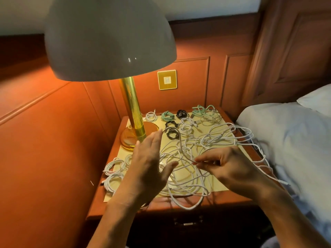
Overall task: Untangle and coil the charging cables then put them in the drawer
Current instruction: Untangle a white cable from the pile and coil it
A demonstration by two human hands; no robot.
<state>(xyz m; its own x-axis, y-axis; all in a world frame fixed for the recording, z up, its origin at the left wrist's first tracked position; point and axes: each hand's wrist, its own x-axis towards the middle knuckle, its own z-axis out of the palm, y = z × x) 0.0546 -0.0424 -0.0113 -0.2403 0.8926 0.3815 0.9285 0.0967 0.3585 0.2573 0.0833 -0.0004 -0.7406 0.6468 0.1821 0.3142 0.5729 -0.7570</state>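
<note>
Over nightstand point(161, 206), right hand point(231, 169) pinching white cable point(182, 149), left hand point(150, 163) beside

lamp point(111, 51): brass stem, grey shade | gold switch plate point(167, 79): on panelled wall point(195, 90) | white bedding point(286, 136): right side

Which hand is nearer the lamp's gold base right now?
Left. The left hand hovers open just beside the lamp base, fingertips close to its edge; the right hand is farther to the right over the tangle, pinching a white cable.

Nightstand point(232, 196): cables point(188, 179), lamp point(132, 108) (brass)
</note>
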